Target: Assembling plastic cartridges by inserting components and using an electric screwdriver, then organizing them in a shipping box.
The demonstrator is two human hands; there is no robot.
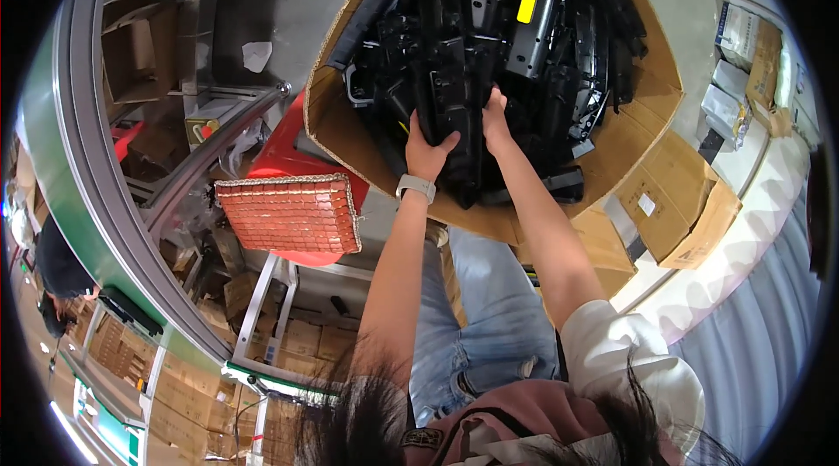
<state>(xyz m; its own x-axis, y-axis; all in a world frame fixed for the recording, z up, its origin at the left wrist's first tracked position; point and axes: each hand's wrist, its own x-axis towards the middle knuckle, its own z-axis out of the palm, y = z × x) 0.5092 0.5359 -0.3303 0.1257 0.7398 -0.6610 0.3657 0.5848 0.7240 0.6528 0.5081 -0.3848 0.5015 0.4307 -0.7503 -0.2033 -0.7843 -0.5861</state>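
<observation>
A large open cardboard box (pixel 642 130) stands in front of me, filled with black plastic parts. Both my hands reach inside it. Between them lies a long black plastic part (pixel 459 117) with ribs and slots along its length. My left hand (pixel 428 154) grips its left side, the thumb across the top. My right hand (pixel 495 121) is closed at its right edge, fingertips partly hidden behind it. Further in, a black part with a yellow label (pixel 526 7) rests among the others.
Left of the box is a red stool (pixel 301 130) with a red woven seat mat (pixel 288 214). A metal-edged workbench (pixel 131 230) curves along the left, with cartons beneath. Flattened cardboard (pixel 669 204) and wrapped packages (pixel 730 90) lie at right. Another person (pixel 61 261) is at far left.
</observation>
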